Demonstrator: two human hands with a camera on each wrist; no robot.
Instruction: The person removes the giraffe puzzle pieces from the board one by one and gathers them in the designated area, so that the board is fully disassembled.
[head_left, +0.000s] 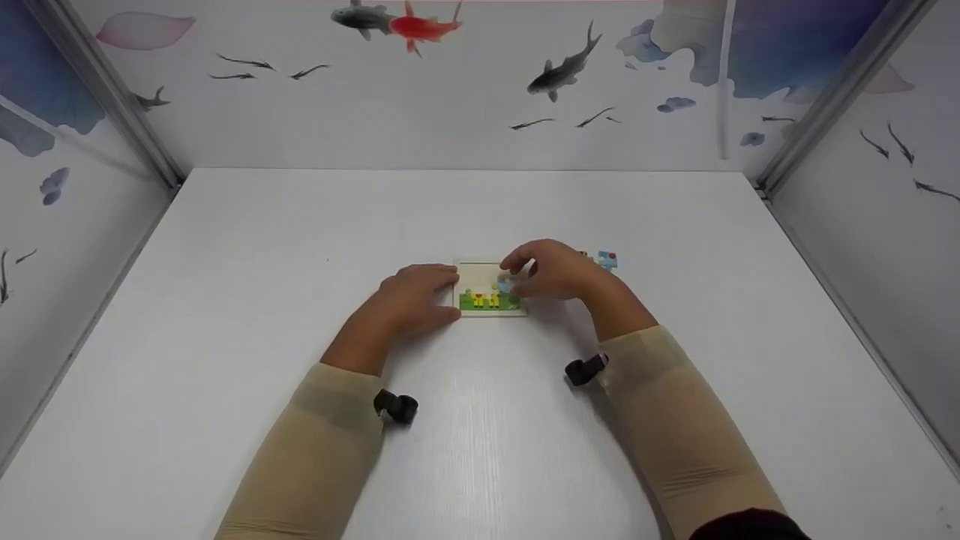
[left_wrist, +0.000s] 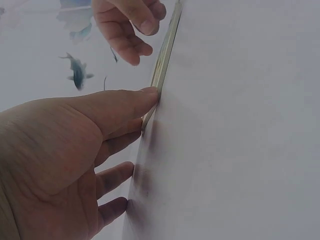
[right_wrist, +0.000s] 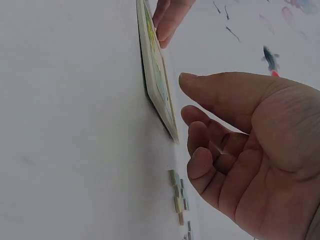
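Two bare hands meet at a small cream square baseplate (head_left: 487,289) lying flat near the middle of the white table (head_left: 300,247), with a strip of green bricks and some yellow ones along its near edge. The left hand (head_left: 416,300) rests on the table at the plate's left side; in the left wrist view its straight thumb (left_wrist: 130,102) presses against the plate's thin edge (left_wrist: 162,70) while the other fingers lie relaxed on the tabletop, gripping nothing. The right hand (head_left: 551,270) hovers over the plate's right part with its fingers curled downward toward the pale blue bricks there. In the right wrist view the thumb (right_wrist: 220,92) and bent fingers (right_wrist: 202,150) stand apart from each other, just beside the plate's face (right_wrist: 157,75), and no piece shows between them; whether the fingertips touch the bricks I cannot tell. Just right of that hand, a few small loose bricks in blue and red (head_left: 606,260) lie on the table, close to the plate but apart from it. Both forearms wear beige sleeves (head_left: 675,427) with small black wrist cameras (head_left: 396,406) strapped on.
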